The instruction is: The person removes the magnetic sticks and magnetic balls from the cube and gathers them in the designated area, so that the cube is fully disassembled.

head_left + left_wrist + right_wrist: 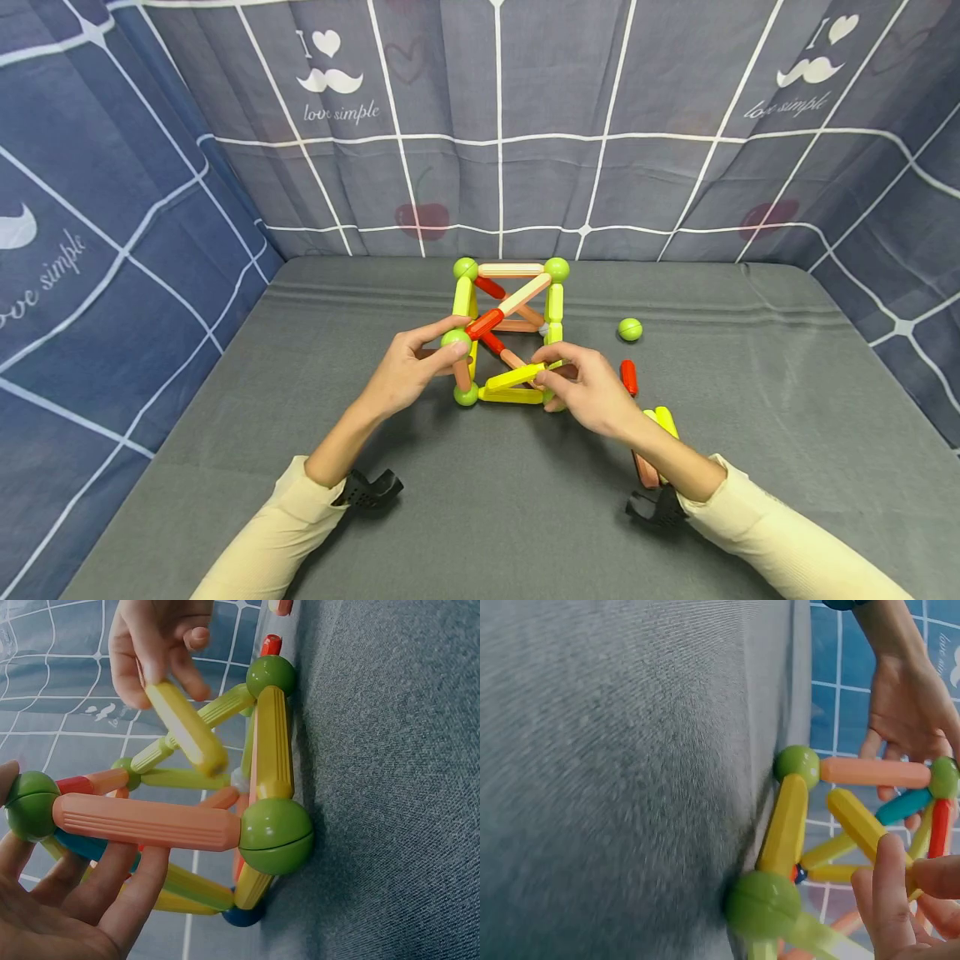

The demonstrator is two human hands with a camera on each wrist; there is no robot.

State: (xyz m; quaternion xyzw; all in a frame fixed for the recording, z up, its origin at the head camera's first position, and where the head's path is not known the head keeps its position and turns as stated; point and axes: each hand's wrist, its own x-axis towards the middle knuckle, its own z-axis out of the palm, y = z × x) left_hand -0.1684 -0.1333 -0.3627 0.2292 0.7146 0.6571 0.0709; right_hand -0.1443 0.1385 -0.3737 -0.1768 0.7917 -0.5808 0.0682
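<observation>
A box-shaped frame of rods and balls stands on the grey table (pixel 487 517). My left hand (pixel 397 375) grips a green ball (pixel 456 340) at its upper front left corner, with several fingers behind the upright orange rod (pixel 146 821) in the left wrist view. That rod runs down to a lower green ball (pixel 276 836). Between its fingertips my right hand (pixel 592 392) pinches a yellow rod (pixel 513 377), tilted above the frame's bottom front yellow rod (pixel 512 397). The held rod's far end is free in the right wrist view. A red and cream diagonal (pixel 510 307) crosses the top.
Right of the frame lie a loose green ball (pixel 630 329) and a short red rod (pixel 628 377). Yellow rods (pixel 666 419) and an orange rod (pixel 645 471) lie partly under the right forearm. A blue checked curtain (pixel 450 100) rises behind the table and at both sides.
</observation>
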